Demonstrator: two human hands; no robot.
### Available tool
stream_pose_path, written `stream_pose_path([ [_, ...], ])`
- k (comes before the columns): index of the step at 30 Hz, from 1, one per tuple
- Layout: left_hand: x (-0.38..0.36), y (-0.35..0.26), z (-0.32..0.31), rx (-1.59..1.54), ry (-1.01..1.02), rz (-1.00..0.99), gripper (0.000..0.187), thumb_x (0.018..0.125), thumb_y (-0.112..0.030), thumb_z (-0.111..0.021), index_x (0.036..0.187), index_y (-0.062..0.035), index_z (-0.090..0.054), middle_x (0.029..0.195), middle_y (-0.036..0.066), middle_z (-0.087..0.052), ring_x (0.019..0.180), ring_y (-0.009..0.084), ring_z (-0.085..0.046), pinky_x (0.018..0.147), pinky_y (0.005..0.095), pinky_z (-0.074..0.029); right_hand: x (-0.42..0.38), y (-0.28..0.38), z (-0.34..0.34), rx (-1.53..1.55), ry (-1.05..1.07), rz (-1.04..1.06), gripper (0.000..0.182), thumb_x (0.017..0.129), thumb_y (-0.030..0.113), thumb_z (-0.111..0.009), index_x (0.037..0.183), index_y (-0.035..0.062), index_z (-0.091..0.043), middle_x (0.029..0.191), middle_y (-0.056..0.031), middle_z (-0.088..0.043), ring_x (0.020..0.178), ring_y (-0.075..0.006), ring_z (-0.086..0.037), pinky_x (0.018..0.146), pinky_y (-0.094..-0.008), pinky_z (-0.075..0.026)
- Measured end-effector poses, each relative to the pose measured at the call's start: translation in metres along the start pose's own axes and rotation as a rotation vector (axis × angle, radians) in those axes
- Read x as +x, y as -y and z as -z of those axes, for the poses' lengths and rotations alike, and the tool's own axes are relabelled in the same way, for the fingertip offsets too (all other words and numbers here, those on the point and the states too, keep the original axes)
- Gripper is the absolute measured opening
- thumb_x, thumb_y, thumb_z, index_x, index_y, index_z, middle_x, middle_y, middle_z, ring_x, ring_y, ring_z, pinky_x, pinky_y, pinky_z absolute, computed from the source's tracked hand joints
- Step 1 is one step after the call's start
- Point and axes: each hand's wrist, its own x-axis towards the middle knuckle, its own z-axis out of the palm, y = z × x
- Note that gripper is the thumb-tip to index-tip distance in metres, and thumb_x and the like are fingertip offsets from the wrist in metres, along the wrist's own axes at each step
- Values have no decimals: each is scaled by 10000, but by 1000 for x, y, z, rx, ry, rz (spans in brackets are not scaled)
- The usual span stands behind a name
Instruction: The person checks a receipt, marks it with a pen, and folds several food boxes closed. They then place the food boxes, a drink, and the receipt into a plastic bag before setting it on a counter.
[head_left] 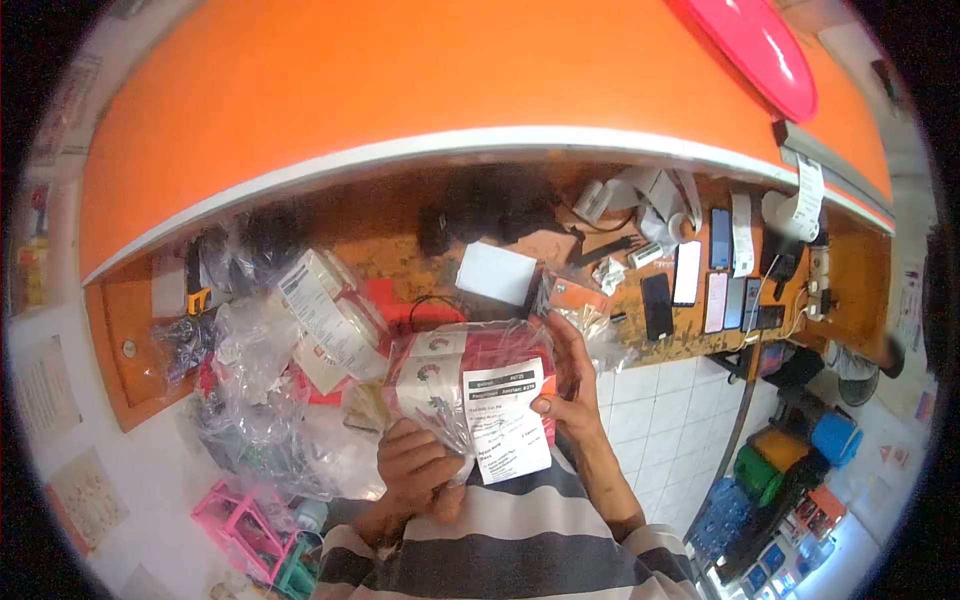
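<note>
Fingers (412, 458) hold wrapped package (430, 374); receipt (510, 432) long axis near-to-far, header (504, 382) farthest.

The person wears a loose shirt (520, 510) with broad crosswise stripes, pale grey alternating with black. The left sleeve (345, 565) and right sleeve (660, 555) carry the same pale and dark bands, and both end above the wrists. The left hand (418, 468) and right hand (578, 395) are bare.
</note>
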Motion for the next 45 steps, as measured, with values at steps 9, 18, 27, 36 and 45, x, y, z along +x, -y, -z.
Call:
stream_pose_path([
  [9, 52, -35, 40, 18, -90, -26, 145, 695, -96, -619, 800, 3, -639, 736, 92, -585, 633, 202, -541, 621, 322, -410, 13, 53, 9, -202, 267, 35, 849, 818, 396, -749, 1463, 16, -348, 1479, -147, -389, 1379, -252, -341, 1135, -378, -269],
  [18, 128, -85, 155, 88, -14, -137, 158, 818, -57, -640, 934, 47, -664, 917, 145, -659, 819, 208, -613, 762, 306, -478, 26, 98, 10, -488, 347, 302, 737, 942, 480, -579, 1494, 64, -324, 1467, -127, -416, 1287, -231, -459, 1049, -388, -391],
  [27, 222, 13, 219, 216, -461, -106, 120, 801, -37, -568, 705, -18, -498, 656, 35, -431, 590, 149, -432, 525, 336, -325, 3, 89, 60, -420, 134, 256, 518, 930, 304, -662, 1375, 88, -508, 1263, -60, -607, 1120, -159, -585, 950, -326, -484],
  [36, 334, 36, 246, 304, -557, -233, 167, 649, -122, -588, 549, 8, -552, 474, 89, -479, 458, 113, -456, 453, 326, -341, 34, 85, 35, -379, 190, 152, 416, 908, 58, -664, 1294, -28, -533, 1130, -144, -651, 1036, -221, -642, 843, -333, -558],
  [45, 431, 173, 266, 567, -773, -275, 177, 624, -160, -594, 558, -4, -546, 570, 218, -487, 459, 340, -468, 472, 413, -356, 76, 7, 37, -564, 226, 307, 418, 896, 85, -693, 1291, 34, -565, 1094, -80, -656, 1011, -168, -609, 885, -304, -510],
])
